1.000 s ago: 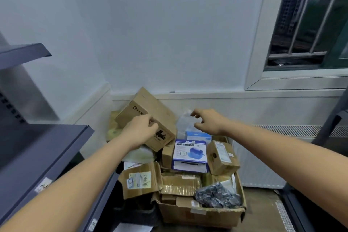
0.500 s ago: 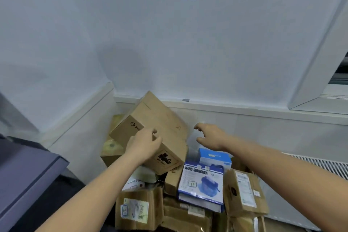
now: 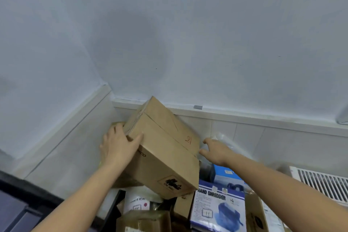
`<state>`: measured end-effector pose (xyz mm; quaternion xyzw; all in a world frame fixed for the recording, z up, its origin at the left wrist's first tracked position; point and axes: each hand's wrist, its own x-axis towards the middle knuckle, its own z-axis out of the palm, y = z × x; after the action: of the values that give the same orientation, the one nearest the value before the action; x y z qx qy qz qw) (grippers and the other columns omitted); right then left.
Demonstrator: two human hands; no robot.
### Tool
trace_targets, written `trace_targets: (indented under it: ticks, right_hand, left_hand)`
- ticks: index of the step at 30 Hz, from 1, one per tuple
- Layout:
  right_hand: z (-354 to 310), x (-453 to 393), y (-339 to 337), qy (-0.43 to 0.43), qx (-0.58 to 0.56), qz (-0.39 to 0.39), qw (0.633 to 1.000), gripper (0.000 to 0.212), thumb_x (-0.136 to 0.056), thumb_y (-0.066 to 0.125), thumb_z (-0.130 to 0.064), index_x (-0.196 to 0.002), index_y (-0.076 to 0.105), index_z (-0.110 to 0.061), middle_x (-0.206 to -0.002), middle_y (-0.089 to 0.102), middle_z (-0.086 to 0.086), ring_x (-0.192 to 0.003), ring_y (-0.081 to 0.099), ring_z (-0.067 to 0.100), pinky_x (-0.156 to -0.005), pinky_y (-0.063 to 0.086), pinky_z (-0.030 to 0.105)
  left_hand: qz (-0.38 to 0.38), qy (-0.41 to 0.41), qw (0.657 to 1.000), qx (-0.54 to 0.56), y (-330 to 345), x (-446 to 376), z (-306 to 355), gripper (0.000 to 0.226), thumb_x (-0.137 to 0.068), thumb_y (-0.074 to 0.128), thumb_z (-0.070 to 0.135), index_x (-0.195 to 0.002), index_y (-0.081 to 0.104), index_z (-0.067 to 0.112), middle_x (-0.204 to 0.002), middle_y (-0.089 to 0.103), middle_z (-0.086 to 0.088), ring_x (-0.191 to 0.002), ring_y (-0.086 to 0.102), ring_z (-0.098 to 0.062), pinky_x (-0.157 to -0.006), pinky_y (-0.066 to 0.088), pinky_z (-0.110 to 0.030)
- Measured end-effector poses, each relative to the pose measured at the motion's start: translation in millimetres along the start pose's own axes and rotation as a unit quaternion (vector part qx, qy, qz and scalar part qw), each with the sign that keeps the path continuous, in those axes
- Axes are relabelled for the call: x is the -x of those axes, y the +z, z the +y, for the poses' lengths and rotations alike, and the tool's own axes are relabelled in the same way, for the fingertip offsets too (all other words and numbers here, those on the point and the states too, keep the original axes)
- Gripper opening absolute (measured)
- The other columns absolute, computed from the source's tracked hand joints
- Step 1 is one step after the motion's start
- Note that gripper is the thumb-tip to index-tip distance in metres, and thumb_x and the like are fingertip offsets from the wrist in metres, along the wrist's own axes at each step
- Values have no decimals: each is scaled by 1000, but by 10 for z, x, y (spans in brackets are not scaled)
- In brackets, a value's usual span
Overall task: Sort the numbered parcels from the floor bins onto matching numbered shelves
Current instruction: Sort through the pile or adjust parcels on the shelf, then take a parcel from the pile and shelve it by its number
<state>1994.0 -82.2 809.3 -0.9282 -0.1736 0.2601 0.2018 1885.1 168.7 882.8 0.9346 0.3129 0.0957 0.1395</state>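
A large brown cardboard box (image 3: pixel 165 149) lies tilted on top of the parcel pile in the wall corner. A red handwritten number, seemingly 21, shows on its upper face. My left hand (image 3: pixel 117 143) grips the box's upper left corner, thumb on the top face and fingers down the side. My right hand (image 3: pixel 214 149) is at the box's right edge with fingers spread; whether they touch it is unclear. Below lie a blue "Hand Shredder" box (image 3: pixel 218 211), a smaller blue box (image 3: pixel 224 174) and a brown parcel (image 3: pixel 145 220).
White walls meet in a corner just behind the box. A dark shelf edge (image 3: pixel 11 211) sits at the lower left. A white radiator grille (image 3: pixel 320 182) is at the right. A clear plastic bag (image 3: pixel 224 139) lies behind my right hand.
The view has moved closer and up. My left hand shifted to the box's upper left corner, the box tipped so its numbered face shows, and my right hand came to its right edge.
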Motion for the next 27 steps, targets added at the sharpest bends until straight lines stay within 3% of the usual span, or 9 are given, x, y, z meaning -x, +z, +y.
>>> trace_targets:
  ticks: [4, 9, 12, 15, 18, 21, 24, 27]
  right_hand:
    - [24, -232, 337, 56, -69, -37, 995, 58, -101, 42, -45, -143, 38, -6, -145, 46, 13, -129, 47, 28, -101, 37, 31]
    - [47, -443, 739, 131, -213, -59, 966, 68, -99, 37, -55, -144, 33, -5, -141, 47, 15, -116, 52, 26, -88, 39, 28]
    - [19, -502, 867, 148, -343, -77, 924, 61, -100, 37, -53, -141, 38, -8, -130, 52, 11, -110, 51, 22, -92, 39, 30]
    - [47, -568, 922, 193, -440, -80, 874, 71, -94, 48, -58, -143, 30, -10, -117, 49, 6, -106, 53, 25, -89, 49, 38]
    - [79, -618, 975, 219, -498, -73, 836, 80, -87, 58, -60, -143, 27, -13, -116, 53, 6, -108, 57, 28, -91, 53, 49]
    - [49, -622, 1020, 225, -511, -52, 828, 84, -83, 60, -63, -142, 28, -12, -119, 56, 9, -104, 60, 27, -88, 55, 48]
    - [14, -551, 1040, 226, -521, -25, 823, 83, -85, 60, -61, -142, 28, -9, -121, 56, 9, -104, 60, 26, -84, 54, 42]
    - [-43, -389, 1063, 222, -535, -9, 815, 67, -87, 60, -57, -131, 36, -12, -112, 60, 6, -98, 61, 23, -78, 53, 40]
  left_hand:
    - [-43, -60, 996, 54, 216, -208, -153, 89, -77, 48, 78, -142, 40, 18, -143, 44, -10, -128, 42, -36, -101, 38, -50]
    - [-116, -49, 976, 178, 372, -398, -316, 103, -59, 43, 86, -144, 41, 28, -141, 51, -4, -125, 49, -30, -102, 41, -49]
    - [-143, -51, 964, 218, 403, -471, -377, 107, -53, 52, 86, -146, 36, 37, -144, 49, 1, -128, 47, -27, -106, 37, -52]
    - [-186, -51, 953, 233, 394, -539, -416, 108, -50, 58, 82, -147, 32, 42, -146, 44, 2, -128, 45, -27, -103, 37, -44]
    - [-253, -47, 935, 243, 272, -598, -337, 94, -66, 60, 75, -148, 28, 42, -129, 51, 7, -111, 52, -23, -92, 37, -38]
    - [-295, -44, 923, 243, 188, -675, -278, 93, -67, 59, 72, -148, 25, 42, -119, 57, 0, -101, 57, -21, -84, 38, -36]
    - [-316, -24, 920, 233, 87, -645, -206, 66, -76, 62, 62, -134, 44, 37, -103, 64, 1, -92, 62, -19, -70, 39, -28]
    - [-327, -7, 913, 245, -103, -595, -120, 57, -78, 63, 57, -128, 51, 32, -98, 66, 2, -87, 63, -17, -68, 40, -26]
